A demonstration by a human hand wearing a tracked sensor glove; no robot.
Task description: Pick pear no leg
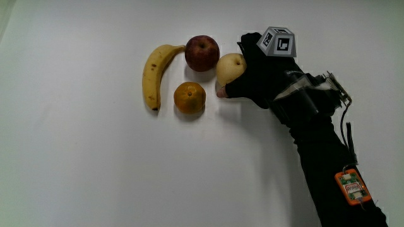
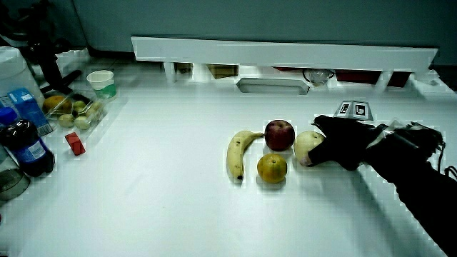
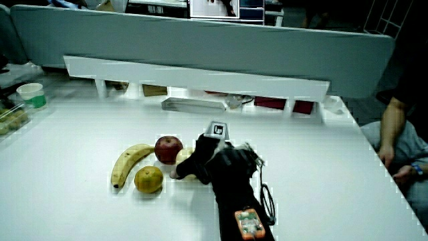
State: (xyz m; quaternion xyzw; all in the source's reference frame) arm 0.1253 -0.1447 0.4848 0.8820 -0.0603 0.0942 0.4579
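Our gloved hand (image 1: 262, 79), patterned cube (image 1: 278, 43) uppermost, has its fingers (image 1: 235, 88) curled onto the pear (image 1: 228, 66), just beside the apple (image 1: 202, 53) and near the orange (image 1: 189, 98). We should firm the grip and lift straight up, sparing the apple.

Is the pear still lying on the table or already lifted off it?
Cannot tell for certain. The hand is closed around the pear, which sits level with the apple beside it in a side view.

Bright, even overhead light washes the table (image 1: 76, 157) white, with faint shadows; side views dimmer.
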